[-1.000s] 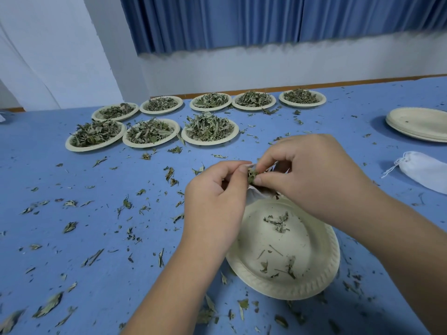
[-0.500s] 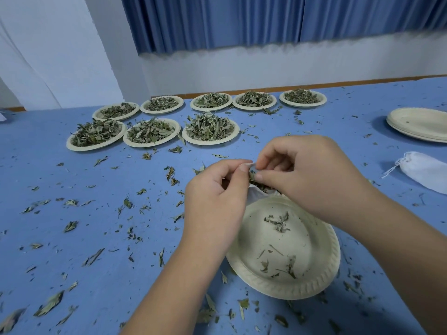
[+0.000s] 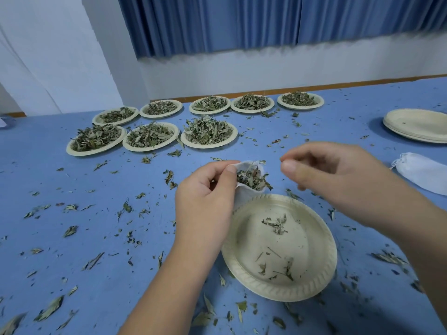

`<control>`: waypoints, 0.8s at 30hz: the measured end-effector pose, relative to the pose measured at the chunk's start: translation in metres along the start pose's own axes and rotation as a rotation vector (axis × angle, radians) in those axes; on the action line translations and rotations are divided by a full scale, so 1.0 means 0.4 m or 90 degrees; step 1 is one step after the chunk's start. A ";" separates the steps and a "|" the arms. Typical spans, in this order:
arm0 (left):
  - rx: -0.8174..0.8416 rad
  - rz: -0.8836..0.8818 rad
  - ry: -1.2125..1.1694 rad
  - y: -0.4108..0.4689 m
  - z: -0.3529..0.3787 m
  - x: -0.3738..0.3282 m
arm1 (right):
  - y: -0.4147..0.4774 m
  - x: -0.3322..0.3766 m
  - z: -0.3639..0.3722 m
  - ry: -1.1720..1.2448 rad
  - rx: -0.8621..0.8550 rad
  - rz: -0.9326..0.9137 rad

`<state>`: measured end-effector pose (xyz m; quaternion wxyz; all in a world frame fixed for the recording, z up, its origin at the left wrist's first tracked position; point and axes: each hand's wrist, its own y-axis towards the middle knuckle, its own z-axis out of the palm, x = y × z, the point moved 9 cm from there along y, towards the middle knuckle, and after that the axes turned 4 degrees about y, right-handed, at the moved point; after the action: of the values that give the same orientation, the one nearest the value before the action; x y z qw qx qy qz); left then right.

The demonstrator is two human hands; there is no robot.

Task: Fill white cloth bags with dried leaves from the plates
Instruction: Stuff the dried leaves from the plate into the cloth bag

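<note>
the near plate is almost bare. just past its far rim the left hand pinches the rim of the white cloth bag — mouth up, packed with dried leaves. the right hand hovers just right of the bag, fingers curled, thumb by fingertip — holding something or nothing, i cannot tell. it is nearest to shut the mouth, i think. far back sit full plates.

Perhaps a hall: blue curtain, long table

My blue table holds eight heaped leaf plates, one near-empty plate, stacked plates, a white bag, scattered leaves
</note>
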<state>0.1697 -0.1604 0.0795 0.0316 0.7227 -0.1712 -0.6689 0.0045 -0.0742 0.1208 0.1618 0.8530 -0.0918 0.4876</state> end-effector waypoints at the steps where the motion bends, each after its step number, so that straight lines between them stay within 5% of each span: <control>1: -0.002 0.003 -0.001 0.000 -0.001 0.001 | -0.004 -0.016 0.009 -0.002 0.024 0.031; 13: 0.014 0.026 0.015 -0.006 0.011 -0.005 | -0.003 -0.019 0.033 0.132 0.009 0.016; 24: 0.055 0.058 0.072 -0.020 0.037 -0.028 | 0.064 0.028 0.067 -0.028 -0.029 -0.045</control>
<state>0.1563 -0.1470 0.0864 0.0405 0.7513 -0.2307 -0.6170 0.0236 -0.1077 0.1224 0.1963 0.8622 -0.0760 0.4607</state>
